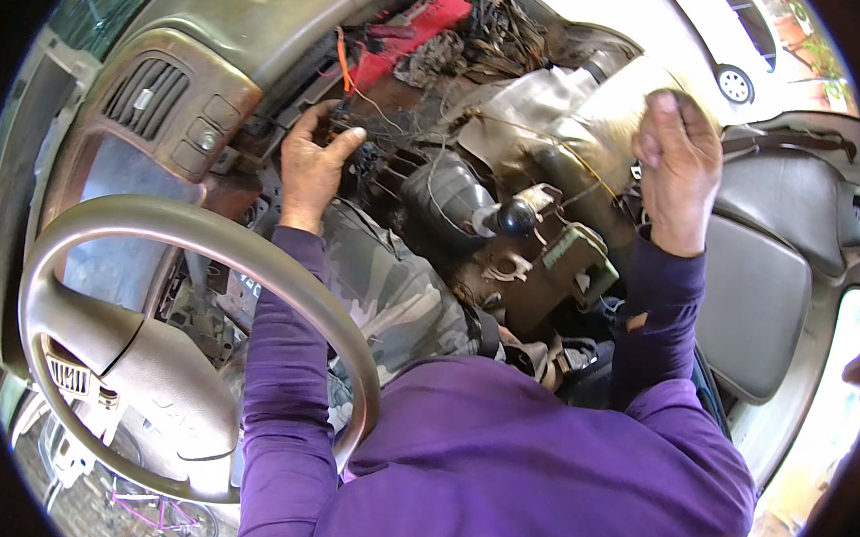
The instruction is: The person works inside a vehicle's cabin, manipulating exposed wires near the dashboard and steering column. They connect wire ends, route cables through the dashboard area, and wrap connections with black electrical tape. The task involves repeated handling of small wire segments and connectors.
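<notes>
My left hand (311, 170) reaches past the steering wheel to the opened dashboard. Its thumb and forefinger close around dark wires (339, 120), whose ends I cannot make out. Just above, an orange wire (343, 62) stands up, and a thin pale wire loops away to the right. On the right, my right hand (678, 170) is raised with its fingers curled together in a pinch; what they hold, if anything, is hidden. A thin yellowish wire (583, 166) runs across the cab's middle toward it, ending short of the fingers as far as I can see.
The steering wheel (214, 220) arches over my left forearm. A gear lever with a black knob (516, 217) rises from the bare, dirty floor. Beyond lie a red panel (418, 35) and tangled dark wiring (505, 39). Grey seats (754, 305) stand at the right.
</notes>
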A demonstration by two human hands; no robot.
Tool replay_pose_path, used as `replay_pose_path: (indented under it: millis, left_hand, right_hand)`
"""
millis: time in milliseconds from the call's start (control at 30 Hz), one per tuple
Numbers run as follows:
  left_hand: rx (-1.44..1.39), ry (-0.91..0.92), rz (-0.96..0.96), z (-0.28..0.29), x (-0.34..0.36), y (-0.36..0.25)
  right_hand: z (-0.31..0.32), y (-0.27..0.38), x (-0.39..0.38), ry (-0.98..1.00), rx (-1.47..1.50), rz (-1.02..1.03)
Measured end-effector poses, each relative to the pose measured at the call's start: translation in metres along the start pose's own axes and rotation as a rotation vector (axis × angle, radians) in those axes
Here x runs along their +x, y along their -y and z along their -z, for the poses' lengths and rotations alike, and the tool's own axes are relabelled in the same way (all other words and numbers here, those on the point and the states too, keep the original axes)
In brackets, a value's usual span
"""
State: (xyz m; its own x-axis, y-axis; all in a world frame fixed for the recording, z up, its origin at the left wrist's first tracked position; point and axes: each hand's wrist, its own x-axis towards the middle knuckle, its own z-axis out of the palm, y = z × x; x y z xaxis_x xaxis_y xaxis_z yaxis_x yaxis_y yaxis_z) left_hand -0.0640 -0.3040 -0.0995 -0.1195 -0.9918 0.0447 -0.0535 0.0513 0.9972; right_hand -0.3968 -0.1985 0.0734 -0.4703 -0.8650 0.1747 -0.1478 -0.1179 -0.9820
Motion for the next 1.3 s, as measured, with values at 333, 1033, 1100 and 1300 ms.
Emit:
replay_pose_path:
  millis: [333,1033,1100,1300]
  left_hand:
    - [-0.002,0.044,0.087,-0.001,-0.016,-0.006]
    - [0.015,0.008,0.045,-0.002,-0.010,0.003]
    - [-0.017,-0.009,0.032,-0.003,-0.003,0.010]
    - [0.066,-0.075,0.004,-0.005,0.008,0.009]
  right_hand:
    - [0.018,-0.018,-0.004,0.073,-0.350,-0.080]
    - [-0.126,0.020,0.016,0.382,-0.396,0.214]
    - [-0.153,-0.021,0.054,0.303,-0.433,0.326]
    - [-0.186,-0.084,0.080,0.399,-0.517,0.199]
